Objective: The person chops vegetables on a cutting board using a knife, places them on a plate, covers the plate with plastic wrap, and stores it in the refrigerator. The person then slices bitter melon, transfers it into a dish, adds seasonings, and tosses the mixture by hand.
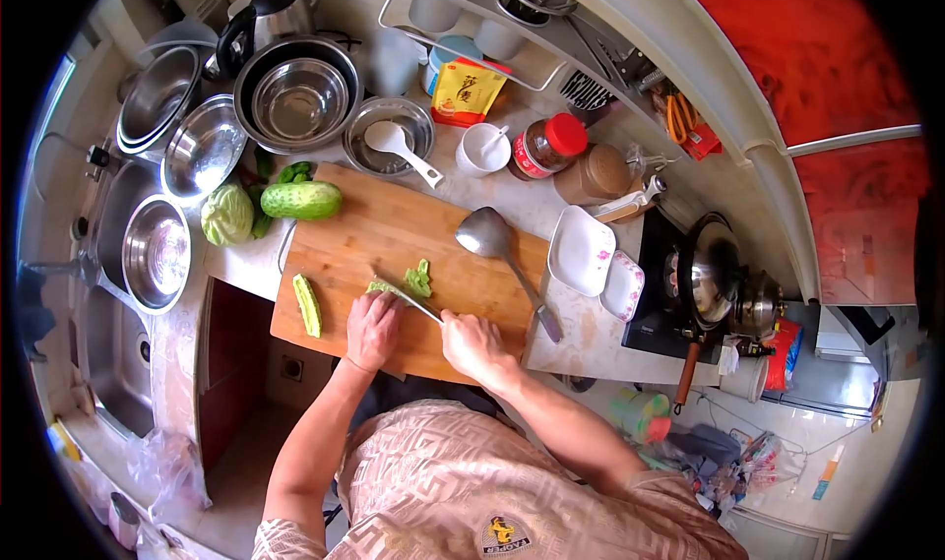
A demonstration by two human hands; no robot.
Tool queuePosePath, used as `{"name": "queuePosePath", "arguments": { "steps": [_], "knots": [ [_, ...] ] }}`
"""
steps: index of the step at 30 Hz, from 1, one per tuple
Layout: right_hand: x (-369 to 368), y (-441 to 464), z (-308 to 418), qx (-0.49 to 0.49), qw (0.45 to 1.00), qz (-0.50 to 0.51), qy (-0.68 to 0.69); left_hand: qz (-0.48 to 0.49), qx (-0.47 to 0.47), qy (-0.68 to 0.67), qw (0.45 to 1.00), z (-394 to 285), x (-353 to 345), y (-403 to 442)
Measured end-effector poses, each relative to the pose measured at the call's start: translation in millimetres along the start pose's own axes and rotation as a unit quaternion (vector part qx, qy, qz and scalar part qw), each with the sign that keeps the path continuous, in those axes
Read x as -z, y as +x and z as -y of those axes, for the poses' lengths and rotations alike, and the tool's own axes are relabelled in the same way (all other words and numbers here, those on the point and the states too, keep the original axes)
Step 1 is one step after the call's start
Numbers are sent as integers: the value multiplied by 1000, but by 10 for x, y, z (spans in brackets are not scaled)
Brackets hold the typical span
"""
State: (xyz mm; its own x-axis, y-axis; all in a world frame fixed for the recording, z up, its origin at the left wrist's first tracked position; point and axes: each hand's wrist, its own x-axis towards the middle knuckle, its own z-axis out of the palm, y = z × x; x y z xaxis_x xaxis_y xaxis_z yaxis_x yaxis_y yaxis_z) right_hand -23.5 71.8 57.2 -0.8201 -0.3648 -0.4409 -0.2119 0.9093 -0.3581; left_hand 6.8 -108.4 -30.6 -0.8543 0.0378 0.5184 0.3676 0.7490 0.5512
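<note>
My right hand (pixel 475 346) is closed round the handle of a kitchen knife (pixel 417 303), whose blade slants up and left across the wooden cutting board (pixel 453 348). With bent fingers, my left hand (pixel 374 326) presses a piece of green vegetable (pixel 377 286) beside the blade; its fingers hide part of that piece. Thin green slices (pixel 418 279) lie in a small pile just right of the blade. A long cut strip of the vegetable (pixel 307 305), pale inside, rests on the board's left side. At the upper left corner lies a large bumpy green vegetable (pixel 300 200), like a cucumber or bitter melon.
A steel ladle (pixel 485 235) lies across the board's right side. Beyond it are white dishes (pixel 581 250) and a stove with a pan (pixel 711 270). Behind stand steel bowls (pixel 300 99), a white cup (pixel 483 150) and a red-lidded jar (pixel 547 147). A cabbage (pixel 227 216) sits left.
</note>
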Motion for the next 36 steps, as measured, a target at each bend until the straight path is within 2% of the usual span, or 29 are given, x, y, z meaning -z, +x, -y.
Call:
{"name": "queuePosePath", "arguments": {
  "steps": [3, 4, 9, 11, 15, 18, 21, 22, 23, 25, 30, 33, 36],
  "knots": [
    [93, -101, 88, 22, 998, -26, -45, 2, 5, 0, 1000, 37, -3, -35],
    [100, -128, 107, 30, 997, -5, -67, 14, 11, -3, 1000, 34, -9, -52],
    [-28, -2, 83, 25, 998, -6, -63, -3, 6, -4, 1000, 2, 25, 13],
    [37, -36, 91, 2, 1000, -16, 12, -3, 3, -17, 1000, 20, 31, 27],
    [25, -103, 97, 18, 1000, 0, -26, 17, 9, -23, 1000, 26, 59, 33],
    [-39, 65, 6, -19, 999, 44, 4, -2, 0, -16, 1000, 25, 55, 31],
    [74, 103, -51, -7, 997, 59, 43, 4, -4, -46, 999, 51, 93, 44],
    [81, 77, -52, 0, 997, 12, 75, -9, 15, -14, 1000, 50, 107, 38],
    [52, 38, -53, 2, 997, 14, 76, -21, 35, 17, 999, 41, 121, 18],
    [-19, -49, -61, 61, 993, -92, 46, -13, 41, 26, 999, 57, 71, 7],
    [48, -228, 102, 86, 991, -51, -89, -2, 39, 30, 999, 73, 65, 7],
    [-46, -175, 46, 89, 991, -44, -87, 46, 53, 43, 997, 90, 83, -9],
    [-142, -5, -48, 85, 993, -37, -78, -5, 28, 25, 999, 68, 60, -1]
  ]
}}
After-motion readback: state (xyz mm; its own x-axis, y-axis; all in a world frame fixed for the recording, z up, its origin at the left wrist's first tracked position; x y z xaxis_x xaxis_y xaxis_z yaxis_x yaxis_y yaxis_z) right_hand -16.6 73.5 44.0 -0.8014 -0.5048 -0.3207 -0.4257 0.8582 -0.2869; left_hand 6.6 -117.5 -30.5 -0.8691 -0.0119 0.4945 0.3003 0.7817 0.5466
